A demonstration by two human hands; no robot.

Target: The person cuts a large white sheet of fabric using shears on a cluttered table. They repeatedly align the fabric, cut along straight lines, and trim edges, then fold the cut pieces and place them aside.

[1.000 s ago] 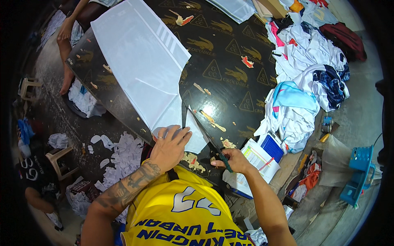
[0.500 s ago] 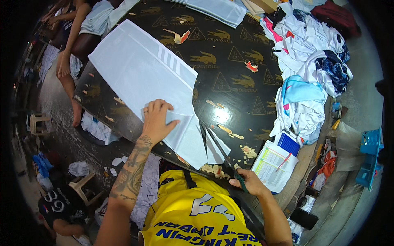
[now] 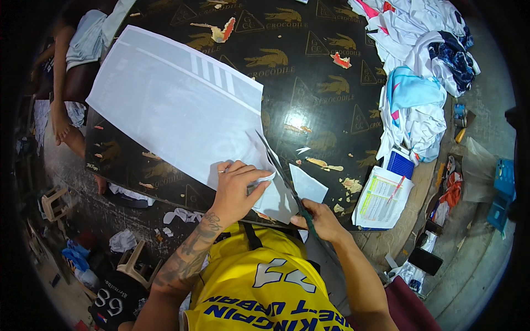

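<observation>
A large white panel, seemingly fabric, with grey shading and stripes near its upper right edge, lies slantwise on the black table. My left hand is closed on a fold near the panel's lower end, thumb and fingers pinching it up. In my right hand are long scissors with dark blades and a green handle. Their blades lie along the panel's right edge, tips pointing up and away from me. Just right of the blades rests a loose white triangular scrap, apart from the panel.
Crumpled white and light-blue garments are heaped along the right side. Nearer me, a printed sheet with a red pen lies by a blue pad. Peeled patches mark the tabletop. Another person's leg shows at left, and a beige stool below.
The view has shifted. The triangular piece at the lower right now lies separate from the panel. The scissors have moved up along the edge, and my left hand now pinches a raised fold.
</observation>
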